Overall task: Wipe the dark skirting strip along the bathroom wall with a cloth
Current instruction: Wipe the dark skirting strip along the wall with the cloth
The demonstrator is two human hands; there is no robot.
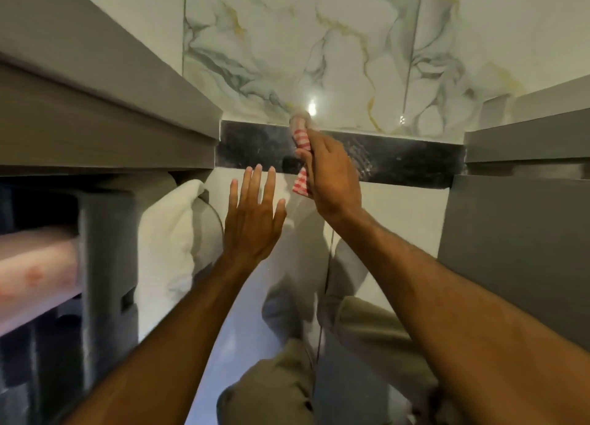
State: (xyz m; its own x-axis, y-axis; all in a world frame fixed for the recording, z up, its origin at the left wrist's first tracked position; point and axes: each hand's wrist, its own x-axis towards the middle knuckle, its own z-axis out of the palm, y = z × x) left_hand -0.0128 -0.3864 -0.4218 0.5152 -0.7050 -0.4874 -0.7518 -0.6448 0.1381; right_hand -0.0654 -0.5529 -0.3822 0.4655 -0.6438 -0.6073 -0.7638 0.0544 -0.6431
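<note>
1. Strip (383, 161): dark band along the base of the marble wall (319, 41), running between the grey cabinet (105, 121) and another grey unit (523, 144); streaky smears show on the strip right of the cloth.
2. Cloth (300, 137): red-white checked, bunched, its top end at the strip's upper edge where strip meets wall; a loose tail hangs below the strip.
3. Right hand (332, 179): fingers closed around the cloth, pressing it onto the strip about midway along.
4. Left hand (255, 214): empty, fingers spread and straight, fingertips just under the strip, left of the cloth; contact with the pale surface below the strip, cannot tell.
5. Step: wiping in progress, judged from cloth on strip. How much is already clean, hard to tell from the glare.
6. Next move likely calls for sliding the cloth sideways along the strip with steady pressure, covering upper edge and both ends by the cabinets.
7. White towel (172, 233) sits below the strip, left of the left hand; not involved.
</note>
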